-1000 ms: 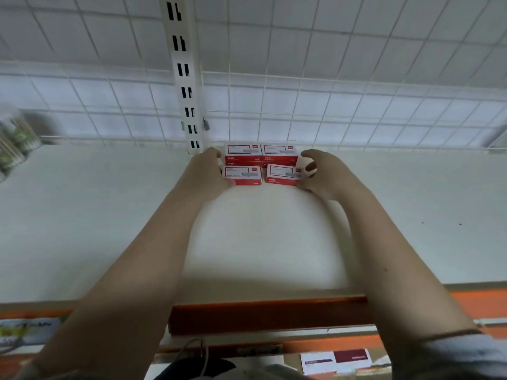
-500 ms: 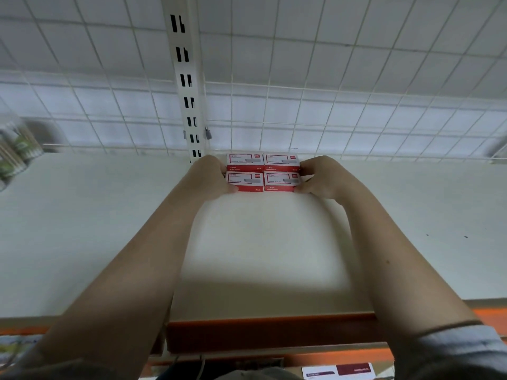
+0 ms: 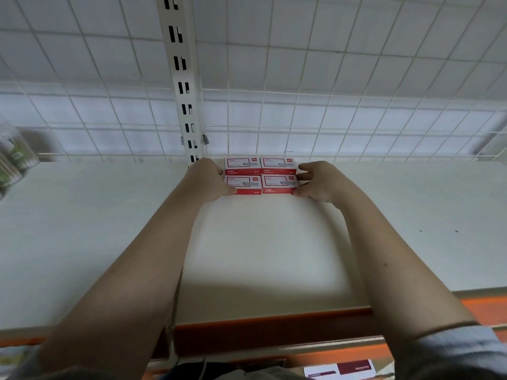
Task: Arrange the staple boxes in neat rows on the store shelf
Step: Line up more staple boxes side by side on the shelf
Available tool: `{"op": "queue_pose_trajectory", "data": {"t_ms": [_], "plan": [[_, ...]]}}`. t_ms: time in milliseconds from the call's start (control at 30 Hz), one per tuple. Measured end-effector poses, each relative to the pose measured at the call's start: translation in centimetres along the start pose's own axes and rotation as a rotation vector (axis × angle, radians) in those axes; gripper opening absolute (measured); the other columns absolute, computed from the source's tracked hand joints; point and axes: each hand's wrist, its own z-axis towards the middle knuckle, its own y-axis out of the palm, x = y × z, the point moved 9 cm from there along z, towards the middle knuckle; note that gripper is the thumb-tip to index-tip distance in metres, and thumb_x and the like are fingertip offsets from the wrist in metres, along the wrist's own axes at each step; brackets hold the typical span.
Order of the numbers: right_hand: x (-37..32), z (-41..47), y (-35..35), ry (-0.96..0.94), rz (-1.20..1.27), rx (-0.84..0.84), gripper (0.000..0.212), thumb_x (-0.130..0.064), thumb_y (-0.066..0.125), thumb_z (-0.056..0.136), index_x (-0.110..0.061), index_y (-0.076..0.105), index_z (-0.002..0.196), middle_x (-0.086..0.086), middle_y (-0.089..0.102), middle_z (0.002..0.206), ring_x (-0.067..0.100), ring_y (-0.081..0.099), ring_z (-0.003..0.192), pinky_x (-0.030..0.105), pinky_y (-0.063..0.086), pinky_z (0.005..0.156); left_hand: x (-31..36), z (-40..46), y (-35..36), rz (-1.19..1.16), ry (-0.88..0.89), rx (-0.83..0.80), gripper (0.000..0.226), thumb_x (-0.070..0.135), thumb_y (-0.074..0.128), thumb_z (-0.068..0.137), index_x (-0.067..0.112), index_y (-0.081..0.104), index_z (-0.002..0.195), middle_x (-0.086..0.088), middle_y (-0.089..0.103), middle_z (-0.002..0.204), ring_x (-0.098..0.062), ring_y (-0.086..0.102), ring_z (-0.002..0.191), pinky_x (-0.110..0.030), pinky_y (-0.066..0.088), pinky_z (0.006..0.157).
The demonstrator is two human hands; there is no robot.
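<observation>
Four red-and-white staple boxes sit in a tight two-by-two block at the back of the white shelf: back left, back right, front left, front right. My left hand cups the block's left side, with its thumb at the front left corner. My right hand cups the right side, a finger on the back right box and the thumb at the front right corner. Both hands hold the block between them.
A white slotted upright post rises just left of the boxes, in front of a wire grid back panel. Blurred green-and-white packages stand at the far left. The shelf has an orange front edge, with a label below it.
The two front boxes have slid back against the rear pair and closed the gaps. Both hands moved with them and now squeeze the block from its sides.
</observation>
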Motion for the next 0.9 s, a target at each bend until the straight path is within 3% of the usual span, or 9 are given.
{"op": "queue_pose_trajectory", "data": {"t_ms": [67,100,200,333,500,600,900], "plan": [[0.5,-0.3,-0.3,0.03,-0.02,0.043,0.065,-0.008,0.059,0.086,-0.007,0.03,0.144,0.004,0.053,0.134,0.022,0.057,0.114,0.03,0.045,0.096,0.0,0.0,-0.5,0.067,-0.007,0.036,0.014,0.02,0.068,0.083,0.011,0.059,0.076,-0.003,0.058,0.074,-0.02,0.052,0.084,-0.015,0.032,0.057],[0.8,-0.6,-0.5,0.046,-0.025,0.069,0.062,-0.008,0.056,0.087,-0.009,0.031,0.144,0.003,0.052,0.135,0.022,0.056,0.113,0.03,0.045,0.094,0.1,0.0,-0.8,0.102,-0.004,0.068,0.015,0.02,0.064,0.086,0.009,0.058,0.078,-0.004,0.059,0.077,-0.023,0.053,0.086,-0.019,0.035,0.059],[1.6,-2.0,-1.2,0.087,-0.055,0.148,0.056,-0.002,0.043,0.09,-0.012,0.032,0.144,0.0,0.051,0.136,0.024,0.056,0.112,0.028,0.046,0.084,0.5,-0.6,-2.1,0.128,0.023,0.2,0.026,0.016,0.056,0.09,-0.001,0.059,0.109,-0.013,0.065,0.101,-0.027,0.056,0.086,-0.027,0.039,0.069],[2.7,-4.4,-1.5,0.111,-0.059,0.263,0.05,-0.006,0.04,0.092,-0.013,0.037,0.141,0.0,0.052,0.135,0.024,0.056,0.111,0.025,0.043,0.077,2.3,-2.0,-2.3,0.14,0.176,0.259,0.024,0.014,0.05,0.09,0.004,0.065,0.106,-0.015,0.067,0.098,-0.03,0.061,0.086,-0.031,0.048,0.073],[4.7,-8.3,-1.9,0.17,-0.121,0.391,0.046,-0.007,0.038,0.093,-0.013,0.043,0.138,0.001,0.05,0.137,0.022,0.049,0.122,0.025,0.038,0.095,5.3,-4.1,-0.5,0.133,0.334,0.174,0.027,0.012,0.047,0.091,0.007,0.067,0.108,-0.011,0.068,0.103,-0.027,0.062,0.091,-0.032,0.049,0.081],[6.3,-11.1,-2.8,0.194,-0.164,0.47,0.043,-0.008,0.039,0.094,-0.012,0.047,0.136,0.004,0.051,0.136,0.02,0.044,0.127,0.024,0.032,0.101,7.0,-4.8,1.1,0.103,0.379,0.12,0.03,0.014,0.047,0.092,0.01,0.065,0.115,-0.009,0.065,0.116,-0.027,0.059,0.105,-0.029,0.045,0.088],[15.2,-20.4,-9.5,0.348,-0.127,0.697,0.039,-0.009,0.041,0.094,-0.012,0.051,0.132,0.004,0.054,0.134,0.022,0.05,0.122,0.026,0.038,0.094,15.9,-8.7,9.1,0.032,0.493,-0.053,0.033,0.017,0.046,0.094,0.013,0.06,0.123,-0.005,0.058,0.129,-0.021,0.053,0.118,-0.03,0.042,0.1]]}}
